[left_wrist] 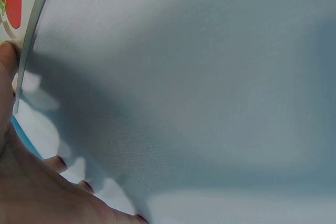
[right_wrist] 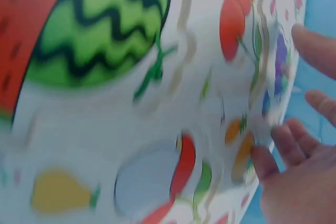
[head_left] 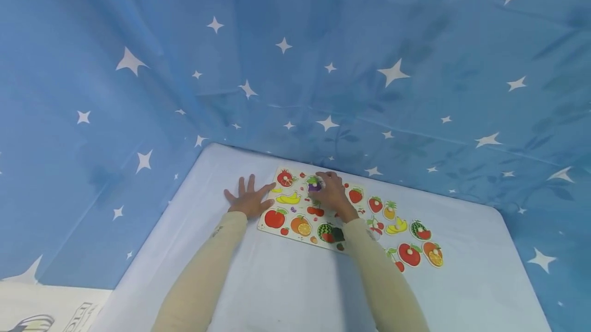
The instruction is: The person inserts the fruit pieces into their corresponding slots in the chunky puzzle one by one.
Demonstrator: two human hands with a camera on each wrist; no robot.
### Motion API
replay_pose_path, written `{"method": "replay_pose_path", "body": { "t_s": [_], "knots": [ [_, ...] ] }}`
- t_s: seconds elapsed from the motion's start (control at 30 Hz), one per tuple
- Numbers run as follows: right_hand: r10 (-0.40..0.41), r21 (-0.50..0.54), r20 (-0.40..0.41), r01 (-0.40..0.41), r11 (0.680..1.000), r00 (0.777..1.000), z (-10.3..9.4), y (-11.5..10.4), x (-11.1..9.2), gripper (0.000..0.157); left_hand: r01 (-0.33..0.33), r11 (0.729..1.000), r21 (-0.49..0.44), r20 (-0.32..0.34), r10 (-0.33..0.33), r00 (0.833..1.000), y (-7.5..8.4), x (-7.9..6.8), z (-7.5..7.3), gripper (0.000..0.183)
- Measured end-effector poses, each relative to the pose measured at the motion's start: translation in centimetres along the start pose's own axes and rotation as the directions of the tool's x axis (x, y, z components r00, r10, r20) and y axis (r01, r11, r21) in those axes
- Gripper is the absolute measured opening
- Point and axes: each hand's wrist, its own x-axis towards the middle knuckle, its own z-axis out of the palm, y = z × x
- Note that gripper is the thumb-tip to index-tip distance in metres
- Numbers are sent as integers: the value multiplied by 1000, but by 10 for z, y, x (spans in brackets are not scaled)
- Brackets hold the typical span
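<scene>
Left hand (head_left: 249, 203): fingers spread flat, gripping nothing; thumb on the left edge of the fruit board (head_left: 300, 207), which lies on the white surface (head_left: 471, 280). A lighter thumb might let the board skid under pressure from the other side.

Grape piece (head_left: 314, 185): on the board, near its far edge, left of the right hand (head_left: 332, 193). Those fingers stand apart, loosely bent around it; contact unclear. Pressing off-centre could tip the piece or leave it askew.

Farther right, loose pieces: strawberry (head_left: 375, 204), bananas (head_left: 397, 227), apple (head_left: 409, 254), others. Cherries (head_left: 399, 266) lie just beside the right sleeve (head_left: 383, 280); an outward elbow swing could sweep them away.
</scene>
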Motion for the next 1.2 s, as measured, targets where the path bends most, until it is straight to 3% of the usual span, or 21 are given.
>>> {"method": "replay_pose_path", "body": {
  "t_s": [0.27, 0.7, 1.0, 1.2],
  "knots": [
    [-62, 152, 18, 59, 987, 998, -35, 22, -14, 68, -3, 1000, 17, 5, 3, 1000, 0, -1, 0, 68],
    [-14, 145, -38, 20, 989, 999, -86, 59, -51, 66, -17, 1000, -17, 20, 18, 1000, 3, -5, -2, 69],
    [77, 132, -46, -70, 989, 996, -108, 97, -71, 66, -19, 1000, -11, 6, 19, 1000, 3, -9, -8, 69],
    [206, 109, -19, -203, 973, 978, -120, 113, -88, 67, -22, 1000, -8, 14, 22, 1000, 5, -7, -3, 69]
  ]
}}
